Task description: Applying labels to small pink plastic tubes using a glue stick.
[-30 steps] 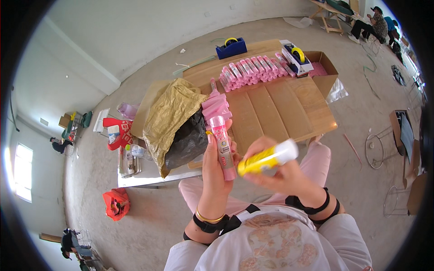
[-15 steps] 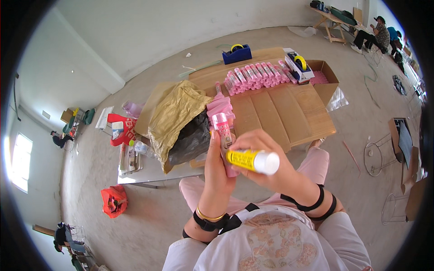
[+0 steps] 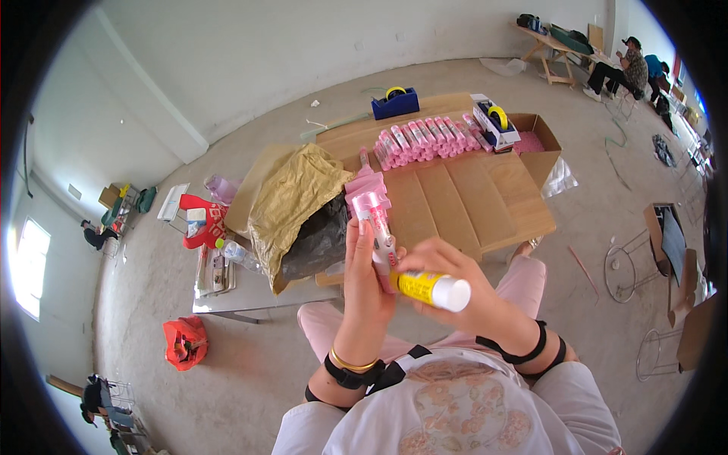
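Observation:
In front of my body, my left hand [image 3: 365, 284] is wrapped round a pink printed tube [image 3: 381, 239], which tilts with its upper end away from me. My right hand [image 3: 464, 267] grips a yellow glue stick [image 3: 434, 290], its white end pointing right and toward me. The glue stick's other end is against or close to the lower part of the tube; fingers partly hide that spot. Just beyond the tube lie pink paper sheets [image 3: 367, 184] on the table. A stacked row of similar pink tubes [image 3: 426, 141] stands farther back.
Crumpled gold-brown wrapping [image 3: 299, 182] and a dark plastic bag [image 3: 315, 235] cover the table's left part. Tape dispensers, one blue [image 3: 395, 105] and one boxed [image 3: 497, 125], sit at the back. An open carton [image 3: 540, 155] stands right, a red bag [image 3: 186, 343] on the floor.
My right hand and the glue stick have moved slightly lower along the pink tube. My left hand keeps its hold, with the tube turned a little. The whole view has shifted slightly.

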Demonstrator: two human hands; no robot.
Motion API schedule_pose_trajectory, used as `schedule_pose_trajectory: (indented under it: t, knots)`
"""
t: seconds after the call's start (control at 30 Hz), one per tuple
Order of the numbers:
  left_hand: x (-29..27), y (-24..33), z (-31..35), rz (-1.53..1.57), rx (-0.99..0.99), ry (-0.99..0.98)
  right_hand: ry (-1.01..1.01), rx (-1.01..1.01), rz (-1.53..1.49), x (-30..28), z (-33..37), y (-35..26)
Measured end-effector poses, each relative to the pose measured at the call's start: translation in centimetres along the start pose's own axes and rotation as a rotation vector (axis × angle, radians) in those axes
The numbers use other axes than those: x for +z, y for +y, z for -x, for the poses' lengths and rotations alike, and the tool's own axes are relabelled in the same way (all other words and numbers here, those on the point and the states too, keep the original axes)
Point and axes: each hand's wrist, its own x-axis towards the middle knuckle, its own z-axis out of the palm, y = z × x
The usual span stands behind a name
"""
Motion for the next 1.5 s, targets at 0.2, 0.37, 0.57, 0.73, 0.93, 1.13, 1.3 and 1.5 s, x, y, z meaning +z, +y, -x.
schedule_pose_trajectory:
  t: [0.2, 0.37, 0.57, 0.73, 0.93, 1.13, 1.3, 1.5]
  knots:
    - [-0.1, 0.2, -0.3, 0.044, -0.024, -0.075, -0.015, 0.032, -0.115, -1.2, 0.6, 1.1]
    - [-0.6, 0.1, -1.1, 0.167, -0.103, -0.179, 0.236, 0.311, -0.224, -1.5, 0.7, 8.5]
    - [-1.7, -0.7, -2.5, 0.253, -0.143, -0.211, 0.259, 0.640, -0.073, 0.6, 3.2, 21.7]
    - [-2.8, -1.2, -3.8, 0.109, -0.147, -0.198, 0.219, 0.786, 0.201, 2.5, 4.7, 28.9]
    - [-4.2, -1.8, -5.3, 0.038, -0.149, -0.104, 0.142, 0.814, 0.290, 5.1, 3.3, 32.7]
    - [-6.3, -1.8, -7.0, 0.022, -0.113, -0.093, 0.123, 0.742, 0.361, 7.7, 1.2, 34.5]
    - [-7.7, -1.4, -7.3, 0.005, -0.106, -0.058, 0.115, 0.711, 0.328, 7.7, 1.1, 34.5]
    - [-7.9, -1.3, -6.9, 0.043, -0.141, 0.003, 0.060, 0.728, 0.354, 7.9, 2.0, 34.9]
